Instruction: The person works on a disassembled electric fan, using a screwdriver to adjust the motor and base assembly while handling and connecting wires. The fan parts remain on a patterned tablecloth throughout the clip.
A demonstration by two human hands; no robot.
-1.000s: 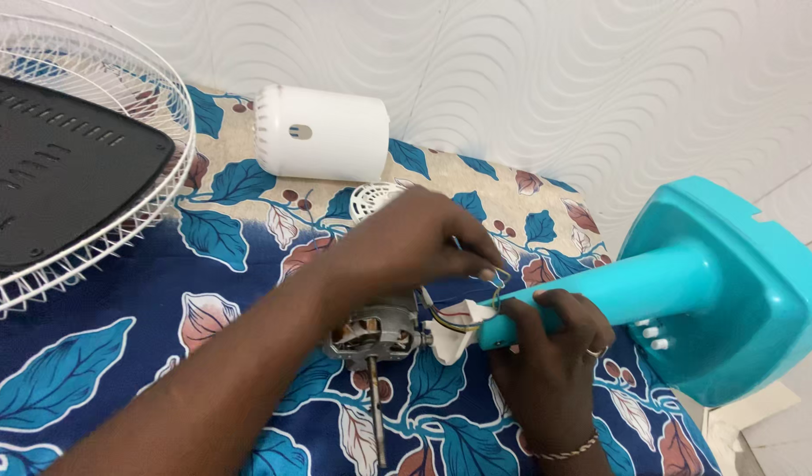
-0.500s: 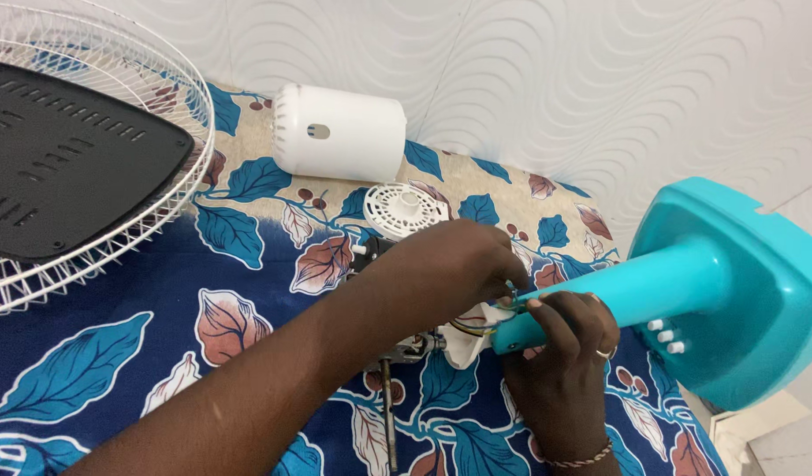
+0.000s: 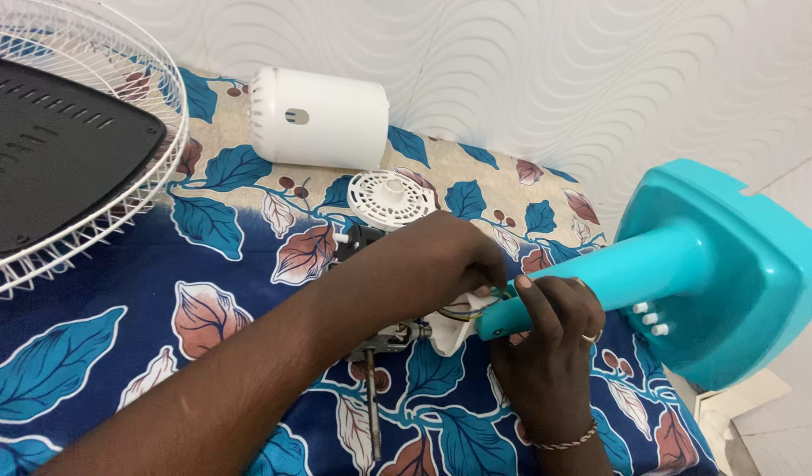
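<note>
My right hand (image 3: 547, 339) grips the open end of a turquoise fan stand pole (image 3: 626, 273), which lies on its side with its square base (image 3: 750, 264) off the bed's right edge. My left hand (image 3: 441, 264) reaches across from the lower left, its fingertips pinched on coloured wires (image 3: 463, 308) at the pole's mouth. Under that hand lies a fan motor (image 3: 397, 337) with a white collar, mostly hidden. Its metal shaft (image 3: 372, 405) points toward me.
A white cylindrical motor cover (image 3: 322, 119) lies at the back by the textured wall. A round white vented cap (image 3: 390, 198) sits just behind my left hand. A white wire fan guard (image 3: 172, 132) holding a black panel (image 3: 53, 167) fills the left. A blue leaf-patterned cloth (image 3: 115, 291) covers the surface.
My left hand has shifted right, toward the pole's mouth, uncovering the white vented cap. My right hand keeps its grip on the pole.
</note>
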